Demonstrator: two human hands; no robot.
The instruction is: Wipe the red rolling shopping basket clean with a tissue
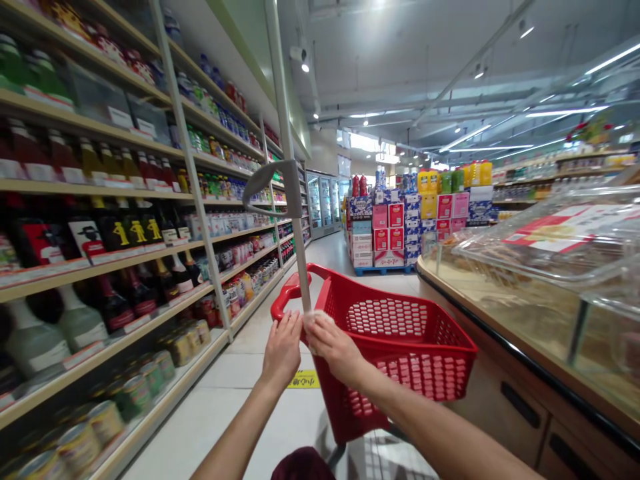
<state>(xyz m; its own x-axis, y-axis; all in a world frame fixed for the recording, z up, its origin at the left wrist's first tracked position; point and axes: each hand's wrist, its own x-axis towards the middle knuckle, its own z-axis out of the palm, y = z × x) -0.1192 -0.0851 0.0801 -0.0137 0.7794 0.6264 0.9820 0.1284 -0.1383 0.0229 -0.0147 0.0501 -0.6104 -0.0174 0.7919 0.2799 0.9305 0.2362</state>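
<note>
Head view: right grip (336, 345) around white wipe (320, 316), left grip (284, 345) over red handle (287, 296), closure unclear

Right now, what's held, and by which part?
Right hand: white cloth under it, exact hold hidden. Left hand: at the cart handle, grip unclear.

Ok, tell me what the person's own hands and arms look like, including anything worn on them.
The left hand and right hand wear no gloves. The left forearm and right forearm are bare, with no sleeve, watch or bracelet in view, and no clear markings. Whether there are any rings is too small to tell.
</note>
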